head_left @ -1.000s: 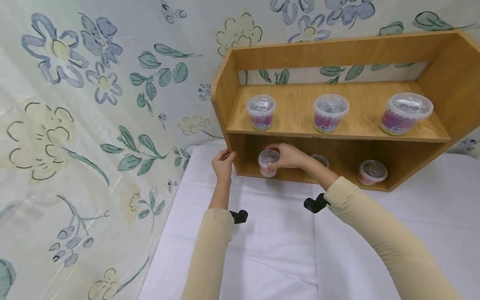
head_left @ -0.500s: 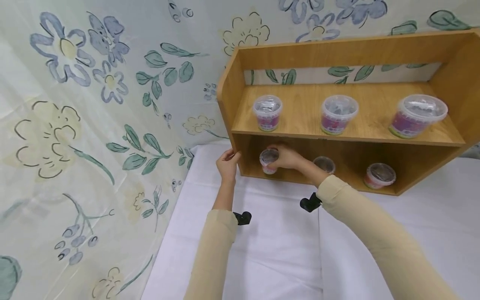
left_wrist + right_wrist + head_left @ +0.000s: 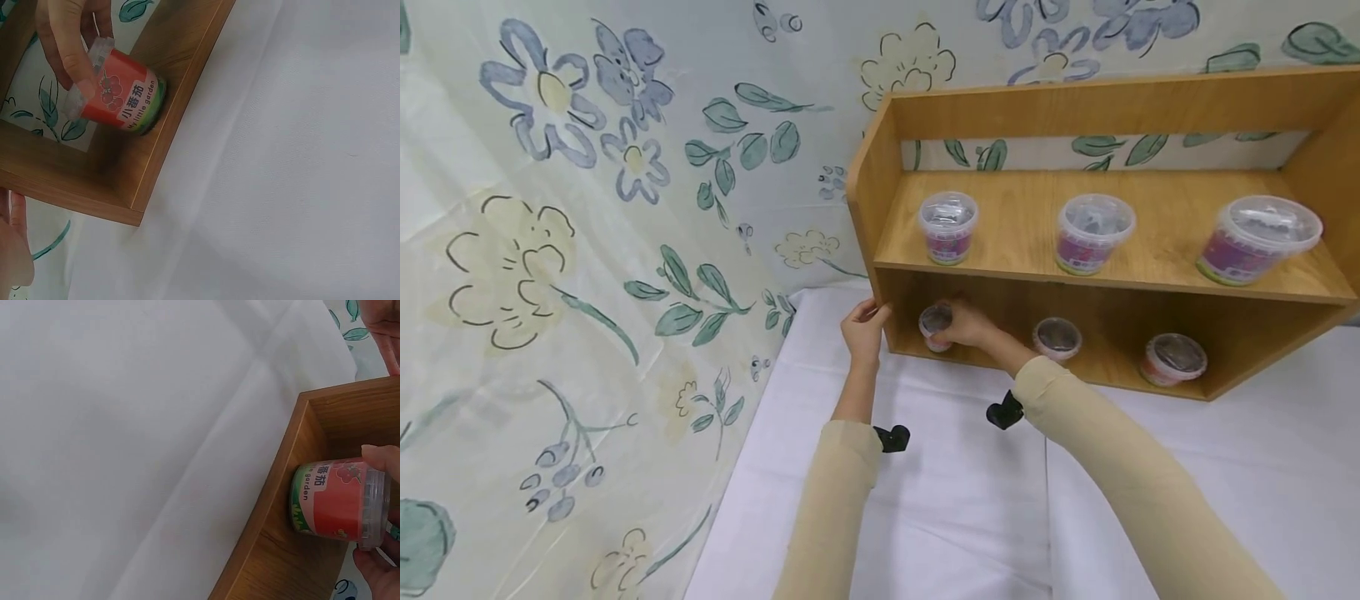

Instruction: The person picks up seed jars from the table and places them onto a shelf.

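A small plastic tub (image 3: 937,327) with a clear lid and red-and-green label stands in the lower left of the wooden shelf (image 3: 1000,274). My right hand (image 3: 964,323) grips it round the lid, thumb and fingers on opposite sides. In the left wrist view the tub (image 3: 124,90) shows tomatoes and "My little garden" on its label, its base on the shelf board near the front edge. The right wrist view shows the same tub (image 3: 331,500) upright on the board. My left hand (image 3: 863,328) touches the outside of the shelf's left panel with its fingertips.
Two more lidded tubs, one in the middle (image 3: 1057,338) and one at the right (image 3: 1174,359), stand on the lower level. Three purple-labelled tubs, including the left one (image 3: 948,227), stand above. White cloth (image 3: 970,500) lies in front; floral fabric (image 3: 700,208) hangs behind.
My right hand has pushed the tub slightly deeper and leftward into the lower level, still gripping it. The left hand stays at the side panel. The head view has shifted left.
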{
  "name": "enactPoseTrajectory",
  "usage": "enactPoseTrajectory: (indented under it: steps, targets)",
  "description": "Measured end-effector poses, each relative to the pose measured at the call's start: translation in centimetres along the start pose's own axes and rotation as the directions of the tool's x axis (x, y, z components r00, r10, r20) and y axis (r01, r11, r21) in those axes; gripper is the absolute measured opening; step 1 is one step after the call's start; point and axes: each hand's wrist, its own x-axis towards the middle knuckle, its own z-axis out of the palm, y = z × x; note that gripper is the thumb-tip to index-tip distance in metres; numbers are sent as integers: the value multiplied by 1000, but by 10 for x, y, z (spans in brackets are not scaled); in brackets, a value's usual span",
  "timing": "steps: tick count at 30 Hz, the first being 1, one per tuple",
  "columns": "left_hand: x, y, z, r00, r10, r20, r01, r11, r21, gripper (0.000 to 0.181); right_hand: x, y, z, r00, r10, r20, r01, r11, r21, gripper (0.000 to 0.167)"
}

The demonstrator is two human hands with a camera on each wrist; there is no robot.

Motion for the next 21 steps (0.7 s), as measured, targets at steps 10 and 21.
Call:
enactPoseTrajectory:
  steps: [10,21]
  targets:
    - [11,-24,6,1000,-9,-10,9,1000,-5,24,-12,14,16,990,-29,-136,27,999,-17,77]
    - [-16,-38,-14,977,-105,-184,76,984,-160,29,-55,15,-4,906,-160,-391,158,987,-36,46]
